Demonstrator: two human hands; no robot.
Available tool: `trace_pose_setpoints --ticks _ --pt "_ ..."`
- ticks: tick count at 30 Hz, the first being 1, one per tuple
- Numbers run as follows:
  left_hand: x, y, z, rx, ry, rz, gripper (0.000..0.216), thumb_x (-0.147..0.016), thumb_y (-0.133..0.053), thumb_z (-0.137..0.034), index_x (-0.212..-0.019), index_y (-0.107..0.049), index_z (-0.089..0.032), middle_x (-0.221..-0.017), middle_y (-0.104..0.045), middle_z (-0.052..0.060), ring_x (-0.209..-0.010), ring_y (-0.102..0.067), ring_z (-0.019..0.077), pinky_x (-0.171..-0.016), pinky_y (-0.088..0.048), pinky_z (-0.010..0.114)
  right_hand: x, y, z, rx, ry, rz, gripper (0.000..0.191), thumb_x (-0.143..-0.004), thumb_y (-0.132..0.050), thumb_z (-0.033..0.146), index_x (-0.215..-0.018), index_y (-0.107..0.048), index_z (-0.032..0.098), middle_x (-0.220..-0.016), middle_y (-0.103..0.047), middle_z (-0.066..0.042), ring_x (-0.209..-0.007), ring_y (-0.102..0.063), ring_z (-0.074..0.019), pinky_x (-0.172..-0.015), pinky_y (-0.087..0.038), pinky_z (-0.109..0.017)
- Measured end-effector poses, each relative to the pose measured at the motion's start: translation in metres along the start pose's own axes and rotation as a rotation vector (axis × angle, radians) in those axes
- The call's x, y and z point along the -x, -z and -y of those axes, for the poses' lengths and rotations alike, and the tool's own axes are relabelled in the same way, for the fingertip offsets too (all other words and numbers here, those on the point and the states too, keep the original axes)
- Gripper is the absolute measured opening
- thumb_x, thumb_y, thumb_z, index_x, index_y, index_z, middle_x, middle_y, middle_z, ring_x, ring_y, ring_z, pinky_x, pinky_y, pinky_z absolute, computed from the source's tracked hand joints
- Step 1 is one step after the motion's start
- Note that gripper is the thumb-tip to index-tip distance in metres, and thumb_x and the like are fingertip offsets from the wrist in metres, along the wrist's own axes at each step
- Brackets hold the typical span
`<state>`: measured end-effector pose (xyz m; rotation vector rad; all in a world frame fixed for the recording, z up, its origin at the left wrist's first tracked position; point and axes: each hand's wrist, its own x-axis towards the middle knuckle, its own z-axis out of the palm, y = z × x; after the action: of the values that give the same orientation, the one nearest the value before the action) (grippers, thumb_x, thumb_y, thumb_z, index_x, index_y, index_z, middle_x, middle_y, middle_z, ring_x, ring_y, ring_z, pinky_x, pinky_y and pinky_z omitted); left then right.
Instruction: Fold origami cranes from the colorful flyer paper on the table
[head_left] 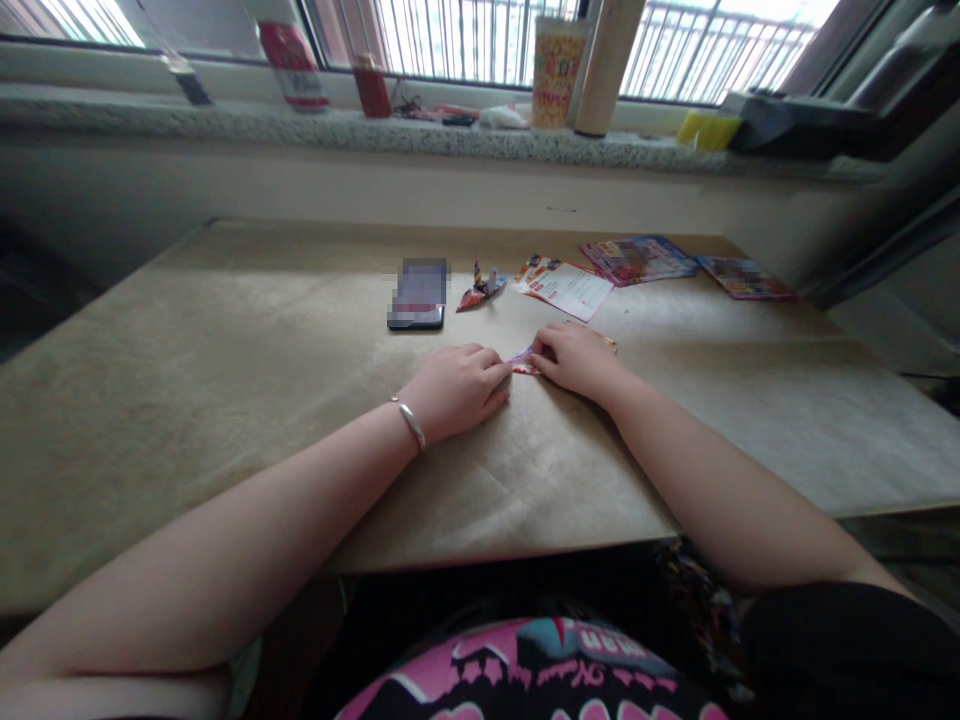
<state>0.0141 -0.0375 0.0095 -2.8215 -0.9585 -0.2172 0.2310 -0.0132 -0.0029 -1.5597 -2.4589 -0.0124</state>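
A small folded strip of colourful printed paper (523, 362) lies low on the table between my two hands. My right hand (576, 360) closes on it with bent fingers, thumb and fingertips pinching near its middle; a yellow-orange end pokes out beyond the knuckles. At the strip's left tip, the fingers of my left hand (463, 388) hold the end down against the tabletop, and the thumb rests lower. Much of the paper is hidden under the right hand. Just behind sits a folded paper boat (482, 294) with upright points.
A phone (418, 295) lies left of the boat. Printed paper sheets (574, 290) and glossy printed sheets (641, 260) are spread toward the back right, with another printed piece (746, 278) beyond. A patterned cup (557, 75) and a red-and-white can (294, 65) stand on the windowsill (465, 148).
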Motion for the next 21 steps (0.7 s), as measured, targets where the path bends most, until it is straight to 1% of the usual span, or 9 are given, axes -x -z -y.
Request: trace_pose_setpoints --ticks 5,12,21 --pt "0.0003 -0.0001 -0.0026 -0.002 0.026 -0.014 0.032 -0.094 -0.049 -0.035 -0.111 -0.067 -0.015 -0.102 -0.067 0.011 -0.099 -0.061 0.0241 -0.084 -0.051 0.036 -0.0013 0.0001 -0.0018 -0.029 -0.013 0.01 0.018 -0.088 -0.058 0.034 -0.084 -0.067 0.019 -0.089 -0.071 -0.007 -0.085 -0.06 -0.0208 -0.074 -0.04 -0.03" --pt "0.0012 0.0016 -0.0056 -0.017 0.066 -0.003 0.032 -0.093 -0.049 -0.036 -0.108 -0.068 -0.015 -0.101 -0.067 0.01 -0.094 -0.062 0.0245 -0.078 -0.051 0.036 -0.0037 -0.0007 -0.0036 -0.035 -0.011 0.037 0.019 -0.089 -0.058 0.034 -0.084 -0.067 0.019 -0.089 -0.072 -0.006 -0.085 -0.061 -0.0198 -0.074 -0.039 -0.03" --pt "-0.0001 -0.0031 -0.0013 0.003 0.049 -0.023 0.032 -0.093 -0.048 -0.035 -0.105 -0.069 -0.015 -0.103 -0.067 0.01 -0.099 -0.06 0.0253 -0.082 -0.051 0.037 -0.0057 -0.0014 -0.0044 -0.037 -0.011 0.047 0.02 -0.089 -0.059 0.035 -0.083 -0.068 0.018 -0.088 -0.072 -0.006 -0.083 -0.061 -0.0192 -0.07 -0.038 -0.029"
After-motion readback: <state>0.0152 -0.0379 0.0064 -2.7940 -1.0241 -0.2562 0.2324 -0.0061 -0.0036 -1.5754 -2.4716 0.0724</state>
